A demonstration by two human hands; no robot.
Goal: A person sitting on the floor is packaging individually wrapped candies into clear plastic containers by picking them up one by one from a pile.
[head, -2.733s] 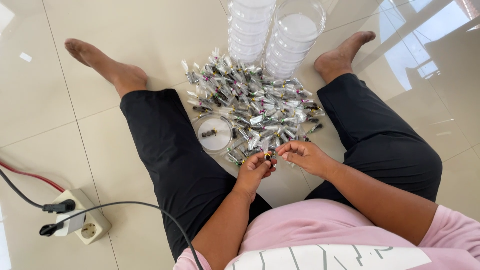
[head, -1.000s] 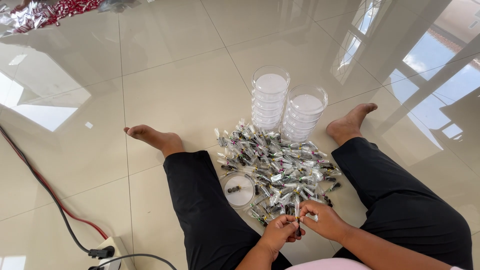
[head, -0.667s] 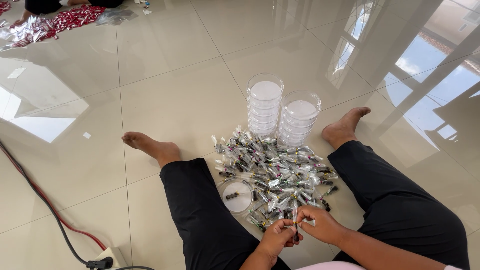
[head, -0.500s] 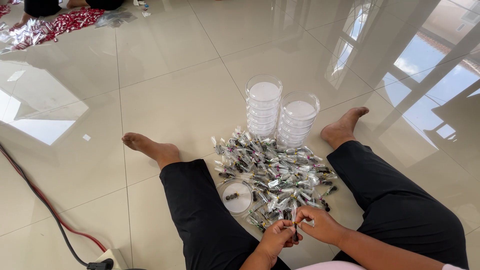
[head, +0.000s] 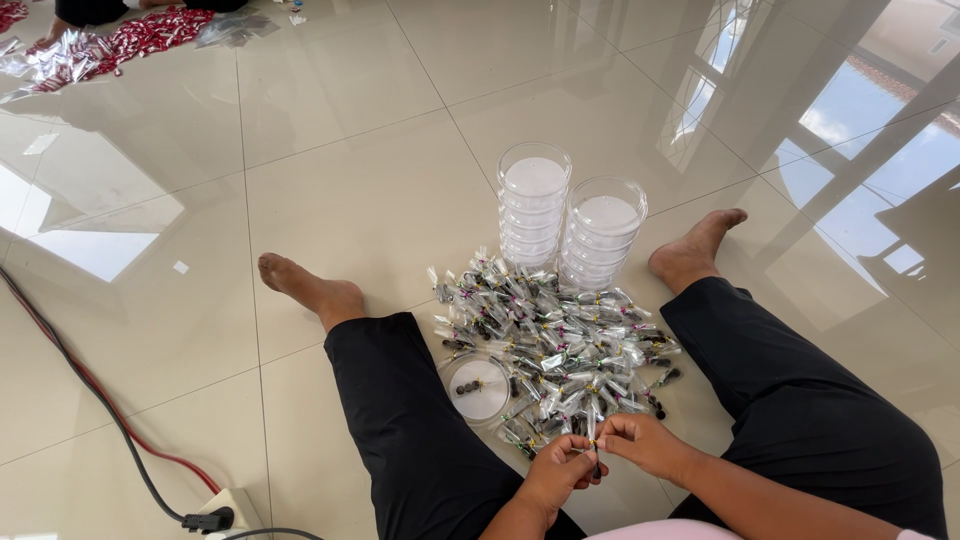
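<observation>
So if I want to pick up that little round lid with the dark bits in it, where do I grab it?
Take the lid by its thin rim, pinching from above on the edge nearest the left leg. It lies flat and open side up on the floor, so keep it level or the dark bits may roll out. The far edge touches the pile of packets.

Place: a home room, used for small packing work by hand.
Floor: large glossy cream tiles [head: 330, 150] that mirror windows and the sky.
Seating: the person sits barefoot on the floor, legs spread, with no furniture near.
Power: a white extension socket [head: 225, 510] with red and black cables [head: 90, 390] trailing across the tiles.
Far corner: red packets [head: 130, 40] spread on the floor by another seated person.
</observation>
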